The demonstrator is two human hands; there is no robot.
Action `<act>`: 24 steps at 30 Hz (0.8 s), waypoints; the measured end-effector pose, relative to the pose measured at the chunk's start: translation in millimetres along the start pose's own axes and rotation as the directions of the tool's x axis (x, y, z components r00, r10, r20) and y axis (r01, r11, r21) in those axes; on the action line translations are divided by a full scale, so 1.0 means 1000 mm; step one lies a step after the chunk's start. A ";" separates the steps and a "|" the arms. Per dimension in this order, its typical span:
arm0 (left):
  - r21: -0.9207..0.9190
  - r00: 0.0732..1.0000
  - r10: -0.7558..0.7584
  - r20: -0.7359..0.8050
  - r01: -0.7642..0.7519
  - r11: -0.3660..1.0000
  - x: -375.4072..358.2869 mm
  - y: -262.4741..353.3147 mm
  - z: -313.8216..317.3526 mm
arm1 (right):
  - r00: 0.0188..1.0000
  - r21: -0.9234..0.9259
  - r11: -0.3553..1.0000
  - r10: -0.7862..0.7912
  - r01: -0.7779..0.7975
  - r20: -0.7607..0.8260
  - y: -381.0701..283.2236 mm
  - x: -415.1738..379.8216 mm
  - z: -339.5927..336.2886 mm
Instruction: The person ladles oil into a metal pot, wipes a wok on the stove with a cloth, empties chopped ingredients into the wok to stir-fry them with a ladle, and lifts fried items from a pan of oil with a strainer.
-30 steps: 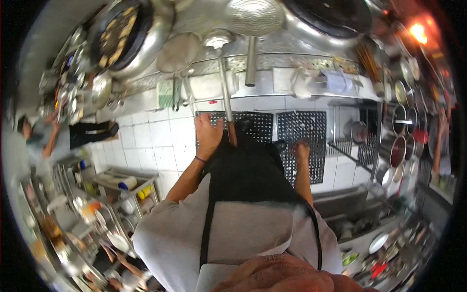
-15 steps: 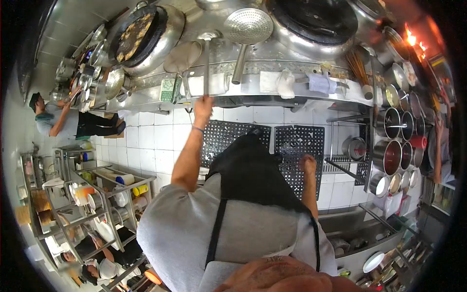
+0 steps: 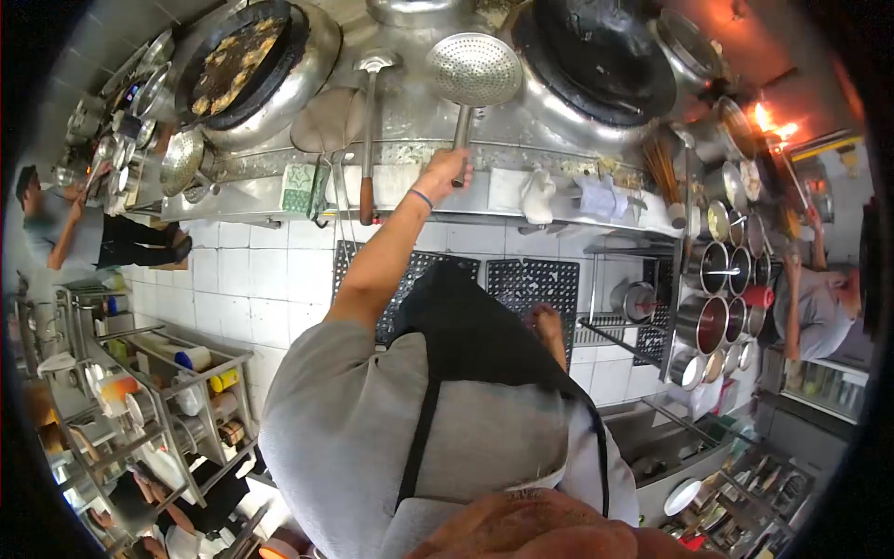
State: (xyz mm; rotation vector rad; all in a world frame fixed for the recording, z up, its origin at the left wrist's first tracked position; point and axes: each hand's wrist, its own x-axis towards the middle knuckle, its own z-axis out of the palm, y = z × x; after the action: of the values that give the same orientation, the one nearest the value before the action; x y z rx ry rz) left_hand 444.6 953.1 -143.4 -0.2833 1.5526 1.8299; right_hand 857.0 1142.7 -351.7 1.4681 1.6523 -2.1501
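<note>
My left hand (image 3: 447,170) is closed round the lower handle of a perforated skimmer (image 3: 476,70), whose round bowl rests on the steel stove top. Just left lies a ladle (image 3: 370,121) with a wooden grip, apart from the hand. Beyond it is a round mesh strainer (image 3: 329,119). My right hand (image 3: 548,321) hangs low over the floor mat, away from the stove; its fingers are blurred and I cannot make out anything in it.
A wok (image 3: 236,70) with browned food stands at left, a dark wok (image 3: 596,65) at right. Cloths (image 3: 537,196) lie along the front edge. Pots (image 3: 701,321) crowd the right side, near flames (image 3: 768,124). Co-workers stand at both sides.
My left hand has let go of the ladle's handle, moved right and closed on the skimmer's handle. The whole view has shifted slightly. My right hand still hangs low.
</note>
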 end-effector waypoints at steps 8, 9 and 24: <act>0.468 0.936 0.350 -0.024 -0.299 0.832 0.038 0.001 -0.035 | 0.993 -0.129 0.985 -0.115 0.111 -0.024 -0.105 -0.020 0.030; 0.643 0.830 0.551 -0.079 -0.380 0.665 0.032 0.001 -0.048 | 0.989 -0.126 0.983 -0.140 0.135 -0.036 -0.090 -0.007 0.022; 0.947 0.517 0.810 -0.278 0.287 0.142 -0.032 0.010 -0.217 | 0.989 -0.488 0.870 -0.120 0.064 -0.084 -0.006 0.005 0.030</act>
State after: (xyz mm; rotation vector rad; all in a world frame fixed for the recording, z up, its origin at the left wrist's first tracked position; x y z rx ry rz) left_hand 402.6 739.2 -171.8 -0.1135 3.3909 0.3050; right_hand 832.2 1124.8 -352.2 1.3893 2.1364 -1.5329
